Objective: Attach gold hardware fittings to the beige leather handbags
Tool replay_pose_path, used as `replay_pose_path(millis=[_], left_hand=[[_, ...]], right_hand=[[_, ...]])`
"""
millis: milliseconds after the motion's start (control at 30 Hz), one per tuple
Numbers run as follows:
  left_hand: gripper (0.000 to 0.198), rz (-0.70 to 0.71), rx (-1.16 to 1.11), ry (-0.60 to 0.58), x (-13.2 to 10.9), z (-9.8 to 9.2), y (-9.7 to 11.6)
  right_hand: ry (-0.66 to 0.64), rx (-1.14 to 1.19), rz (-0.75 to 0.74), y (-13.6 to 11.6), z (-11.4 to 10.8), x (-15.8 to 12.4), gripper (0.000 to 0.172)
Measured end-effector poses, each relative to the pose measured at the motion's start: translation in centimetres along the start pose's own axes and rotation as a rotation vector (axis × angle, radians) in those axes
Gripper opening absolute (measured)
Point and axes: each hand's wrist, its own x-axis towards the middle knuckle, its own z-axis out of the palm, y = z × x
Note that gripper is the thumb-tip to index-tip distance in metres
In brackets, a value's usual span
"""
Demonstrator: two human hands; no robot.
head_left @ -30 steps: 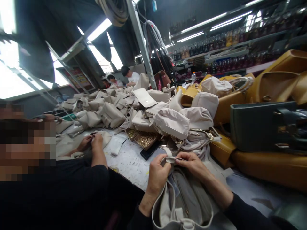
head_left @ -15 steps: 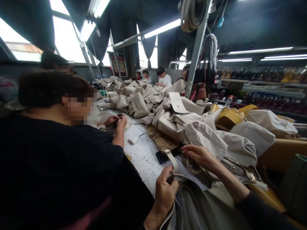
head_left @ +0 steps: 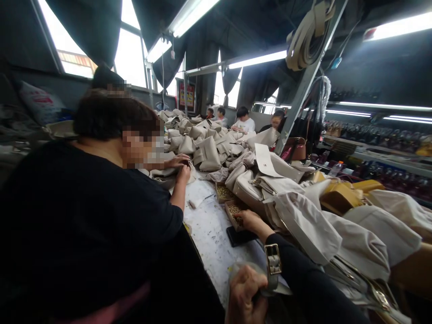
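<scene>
At the bottom of the head view, my left hand (head_left: 248,290) is closed around a beige-grey bag strap. A square metal buckle (head_left: 273,258) stands up from this strap, in front of my right sleeve. My right hand (head_left: 253,222) reaches into a small cardboard box (head_left: 230,217) of tiny gold-coloured metal fasteners. Its fingers are bent together at the fasteners; what lies between the fingertips is hidden. Just below that box, a dark phone (head_left: 236,236) lies on the white tabletop (head_left: 211,229).
A second box of gold pieces (head_left: 224,192) adjoins the first. Beige bags (head_left: 207,155) are heaped along the table, with yellow ones (head_left: 340,198) at the right. On my left sits a co-worker in black (head_left: 118,211), handling a bag. A slanted metal post (head_left: 303,94) rises behind the heap.
My right hand has moved from beside the strap to the box of gold fasteners. The strap's buckle end now stands upright above my left hand. The view has shifted left.
</scene>
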Motion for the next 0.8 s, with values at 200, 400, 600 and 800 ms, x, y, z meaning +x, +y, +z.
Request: replay_pose_path(millis=[200, 400, 600, 800], left_hand=[[0.007, 0.004, -0.024, -0.029, 0.0, 0.0, -0.2], [0.02, -0.014, -0.017, -0.028, -0.2, 0.0, 0.0], [0.022, -0.106, -0.074, -0.034, -1.6, 0.4, -0.5], [0.009, -0.173, -0.179, 0.087, 0.2, -0.4, -1.6]], right_hand=[[-0.004, 0.034, 0.102, 1.3, 1.0, 0.7, 0.023], [0.193, 0.225, 0.126, 2.0, 2.4, -0.8, 0.019], [0.345, 0.592, 0.108, 2.1, 2.0, -0.7, 0.021], [0.355, 1.019, 0.012, 1.8, -0.1, -4.9, 0.028]])
